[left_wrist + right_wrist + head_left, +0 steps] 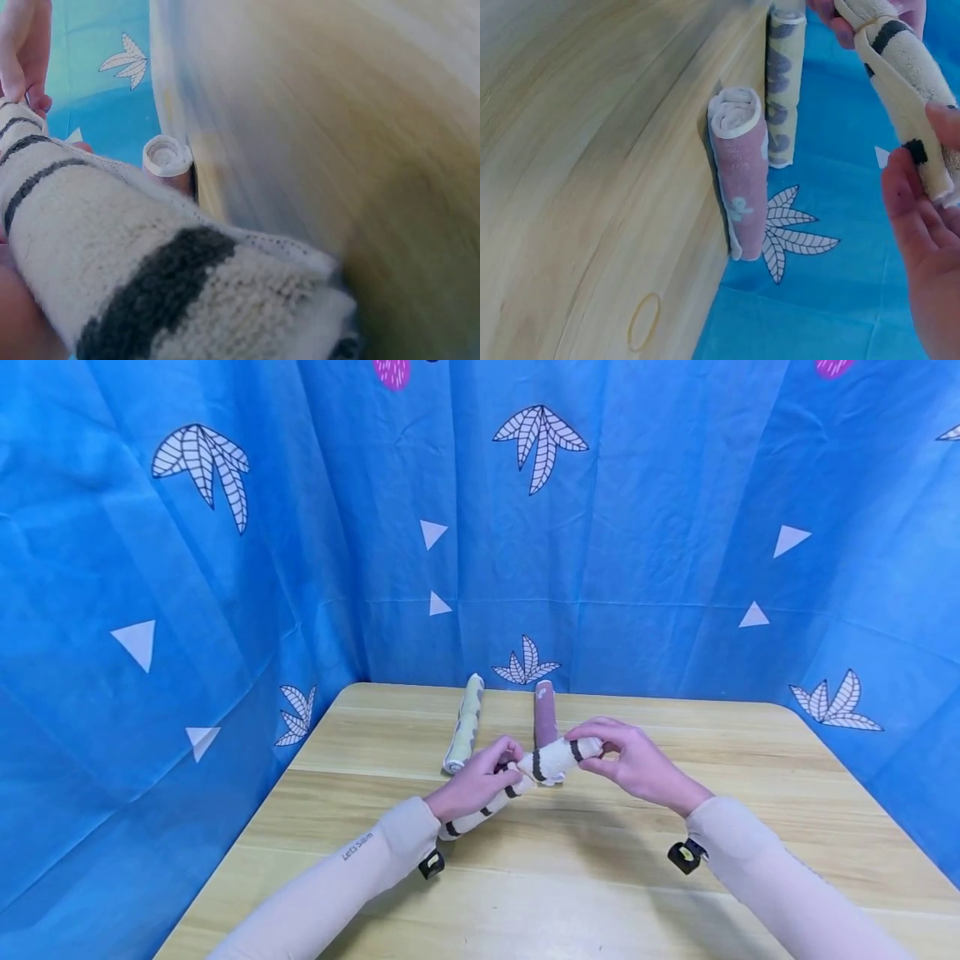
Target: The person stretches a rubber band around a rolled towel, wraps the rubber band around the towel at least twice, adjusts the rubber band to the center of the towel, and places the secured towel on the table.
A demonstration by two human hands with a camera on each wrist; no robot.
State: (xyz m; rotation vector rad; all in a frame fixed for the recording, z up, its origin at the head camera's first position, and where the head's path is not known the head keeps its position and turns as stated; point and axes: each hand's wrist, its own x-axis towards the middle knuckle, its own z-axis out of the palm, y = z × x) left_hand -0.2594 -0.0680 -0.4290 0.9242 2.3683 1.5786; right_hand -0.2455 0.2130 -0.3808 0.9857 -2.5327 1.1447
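- Over the middle of the bench (570, 893), at the centre of a clock whose twelve is the far edge, I see the striped roll (557, 758), cream with black bands, held up slantwise from eight o'clock to two.
- At about its middle, the left hand (476, 781) has its fingers closed in a pinch, thumb and forefinger nearly meeting on the cloth; the eight o'clock end slopes down beneath that hand.
- Toward two o'clock, the right hand (637, 760) grips the other end, its fingers spread only as far as the roll's thickness, thumb on one side and fingertips on the other.
- Near the left fingers, a thin tan band (874, 22) goes around the roll.
- Out at eleven o'clock lies the green roll (467, 724), patched with grey, its length pointing toward twelve.
- Just past twelve lies the pink roll (546, 714), its nearer part covered by the striped one from where the person sits or stands.
- To the three o'clock side of the pink roll, a loose band (643, 322) lies flat on the bench.
- From nine o'clock round to three hangs a blue curtain (652, 543) printed with leaves and triangles.
- Pale sleeves (330, 885) reach in from seven and five.
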